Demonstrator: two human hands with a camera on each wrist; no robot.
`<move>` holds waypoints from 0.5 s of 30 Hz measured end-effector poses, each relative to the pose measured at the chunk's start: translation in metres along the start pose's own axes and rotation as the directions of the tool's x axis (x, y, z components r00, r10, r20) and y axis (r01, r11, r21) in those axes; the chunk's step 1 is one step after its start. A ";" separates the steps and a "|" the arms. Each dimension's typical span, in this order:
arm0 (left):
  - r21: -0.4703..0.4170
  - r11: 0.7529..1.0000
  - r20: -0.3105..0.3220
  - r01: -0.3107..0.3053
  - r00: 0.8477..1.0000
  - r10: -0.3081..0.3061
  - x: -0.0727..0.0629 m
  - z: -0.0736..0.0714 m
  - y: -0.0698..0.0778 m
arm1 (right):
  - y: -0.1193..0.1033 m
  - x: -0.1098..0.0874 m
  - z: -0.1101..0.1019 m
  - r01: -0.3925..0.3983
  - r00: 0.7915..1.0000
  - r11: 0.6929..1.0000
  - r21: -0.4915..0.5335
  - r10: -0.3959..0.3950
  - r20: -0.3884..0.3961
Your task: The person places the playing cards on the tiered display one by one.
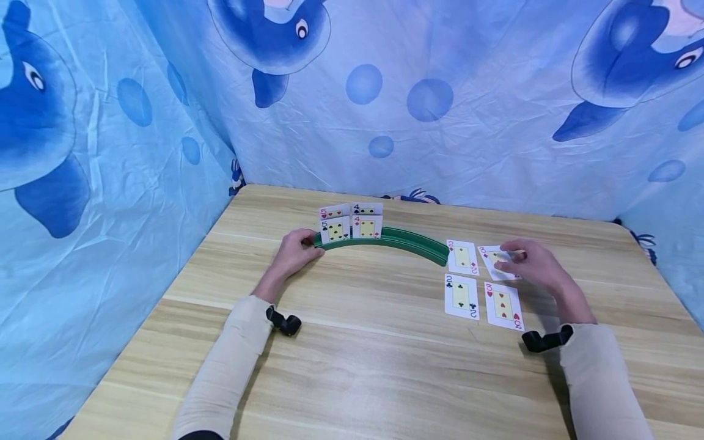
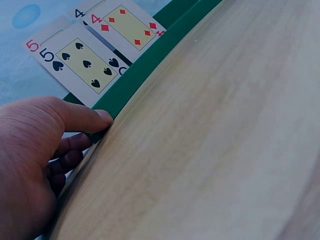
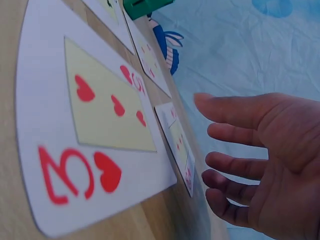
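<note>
My left hand (image 1: pixel 294 252) pinches the left end of a curved green card holder (image 1: pixel 409 239), thumb in front and fingers behind. Two cards stand in its front row, the five of spades (image 1: pixel 335 230) and the four of diamonds (image 1: pixel 366 227). Behind them are a red five (image 1: pixel 330 212) and a black four (image 1: pixel 365 208), both partly hidden. Over the three of diamonds (image 1: pixel 488 254) hovers my right hand (image 3: pixel 280 155), thumb and fingers apart and nothing between them. That card lies tilted on the table, partly covered by the hand in the head view.
Face up near the holder's right end lie the two of diamonds (image 1: pixel 463 256), the two of clubs (image 1: pixel 462 296) and the three of hearts (image 1: pixel 503 305). A blue patterned curtain (image 1: pixel 330 146) encloses the wooden table (image 1: pixel 352 366) at the back and sides.
</note>
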State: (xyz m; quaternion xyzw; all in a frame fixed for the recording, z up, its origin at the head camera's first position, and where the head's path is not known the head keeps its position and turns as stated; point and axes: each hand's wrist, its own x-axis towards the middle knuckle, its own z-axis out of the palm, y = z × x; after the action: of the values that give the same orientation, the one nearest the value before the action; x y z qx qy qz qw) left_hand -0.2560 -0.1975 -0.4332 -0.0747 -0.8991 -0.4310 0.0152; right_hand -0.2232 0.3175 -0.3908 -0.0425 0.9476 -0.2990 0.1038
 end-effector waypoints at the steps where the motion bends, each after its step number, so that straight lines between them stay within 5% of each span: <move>1: 0.000 1.000 0.000 0.001 1.000 -0.001 0.000 0.000 0.000 | 0.001 0.001 0.000 0.004 1.000 1.000 -0.003 -0.004 0.008; 15: -0.006 1.000 0.001 0.004 1.000 -0.004 0.000 0.000 0.001 | 0.014 0.007 0.008 0.105 0.994 0.994 -0.041 -0.104 0.028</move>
State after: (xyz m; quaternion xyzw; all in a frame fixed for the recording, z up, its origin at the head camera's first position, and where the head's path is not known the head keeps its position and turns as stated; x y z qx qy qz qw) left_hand -0.2559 -0.1974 -0.4326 -0.0733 -0.8979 -0.4338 0.0137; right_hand -0.2280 0.3236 -0.4070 -0.0980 0.9488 -0.2833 0.0995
